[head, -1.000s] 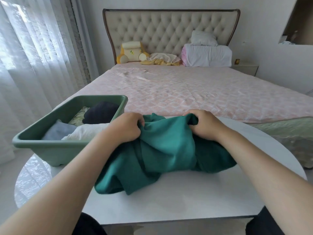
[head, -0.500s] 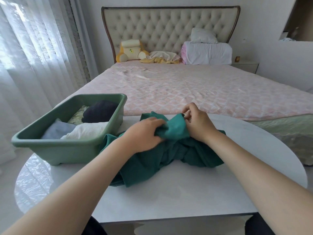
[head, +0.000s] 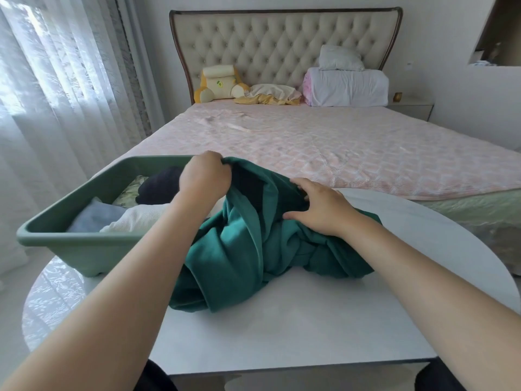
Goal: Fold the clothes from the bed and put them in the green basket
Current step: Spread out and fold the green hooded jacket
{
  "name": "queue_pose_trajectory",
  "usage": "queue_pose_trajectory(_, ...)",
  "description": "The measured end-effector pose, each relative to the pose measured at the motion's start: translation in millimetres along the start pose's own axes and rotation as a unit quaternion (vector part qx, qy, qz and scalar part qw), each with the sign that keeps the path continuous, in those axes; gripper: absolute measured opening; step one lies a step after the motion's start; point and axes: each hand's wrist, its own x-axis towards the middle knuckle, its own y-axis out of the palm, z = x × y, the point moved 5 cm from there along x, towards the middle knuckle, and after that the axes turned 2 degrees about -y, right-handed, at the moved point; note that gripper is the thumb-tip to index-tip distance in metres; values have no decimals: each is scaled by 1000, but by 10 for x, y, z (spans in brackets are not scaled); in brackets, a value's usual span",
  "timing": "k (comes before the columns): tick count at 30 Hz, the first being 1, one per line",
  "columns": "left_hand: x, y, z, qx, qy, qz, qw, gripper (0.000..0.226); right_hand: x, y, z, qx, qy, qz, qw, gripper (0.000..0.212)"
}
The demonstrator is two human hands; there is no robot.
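The teal garment lies bunched mid-table, just beside the green basket at the left edge. The left hand grips its lifted edge in curled fingers. The right hand presses it, fingers spread, tips perhaps tucked under.

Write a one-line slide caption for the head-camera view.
Left hand grips a raised edge of the crumpled teal garment on the white table; right hand rests on it, green basket beside.

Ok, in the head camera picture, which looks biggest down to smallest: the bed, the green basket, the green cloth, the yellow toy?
1. bed
2. green cloth and green basket: about alike, so no ranking
3. yellow toy, smallest, though farthest from the camera
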Motion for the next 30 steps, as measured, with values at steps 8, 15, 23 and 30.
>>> queue_pose_trajectory(8, 46, -57, -114, -190, 17, 50, 980, 25, 120, -172, 83, 117, 31, -130, 984, 26)
queue_pose_trajectory(15, 415, -151, -143, 241, 35, -22, 970, 19, 459, -330, 81, 235, 83, -180, 951, 22)
queue_pose_trajectory(23, 213, 365, -504, 177, 341, 25, 923, 56, 768, 118, -144, 34, 47, 131, 990, 77)
queue_pose_trajectory(30, 106, 813, 107, 225, 173, 322, 903, 55, 463, 115, 197, 63, -51, 148, 986, 33)
